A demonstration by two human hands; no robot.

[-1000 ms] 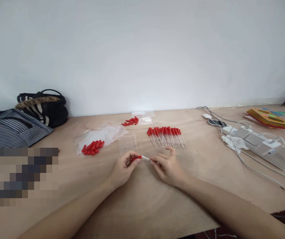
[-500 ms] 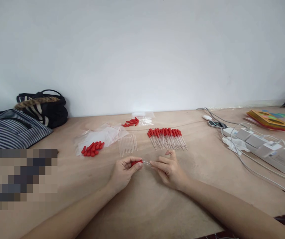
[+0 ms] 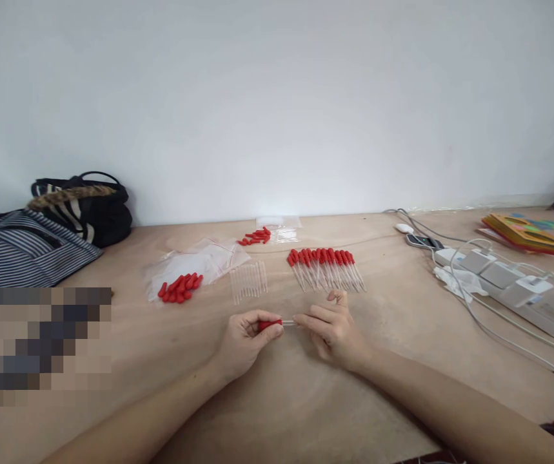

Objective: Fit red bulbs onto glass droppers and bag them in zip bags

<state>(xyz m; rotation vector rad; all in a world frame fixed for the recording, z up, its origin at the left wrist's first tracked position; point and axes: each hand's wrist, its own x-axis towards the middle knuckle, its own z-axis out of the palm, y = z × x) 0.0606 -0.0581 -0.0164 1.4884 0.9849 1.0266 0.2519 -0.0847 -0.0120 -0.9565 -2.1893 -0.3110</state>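
Between the thumb and fingers of my left hand [image 3: 245,338] is a red rubber dropper bulb [image 3: 269,325]. A clear glass dropper tube [image 3: 288,323] runs out of the bulb's open end, and my right hand [image 3: 332,328] pinches its other end. How deep the tube sits inside the bulb is hidden. Beyond my hands lies a row of clear tubes [image 3: 249,282]. To its right are several droppers [image 3: 325,267] with red bulbs on them. A pile of loose red bulbs [image 3: 180,288] rests at the left on clear plastic bags [image 3: 199,263].
Smaller red bulbs [image 3: 256,236] and a bag of thin tubes [image 3: 284,232] lie near the wall. At the right are a power strip [image 3: 513,293] with white cables, a phone [image 3: 422,241] and yellow frames [image 3: 523,233]. Striped and black bags [image 3: 29,241] stand at the left.
My left hand has shifted slightly right and down with the bulb. Bulb and tube, tilted before, now lie nearly level. My right hand keeps its pinch on the tube.
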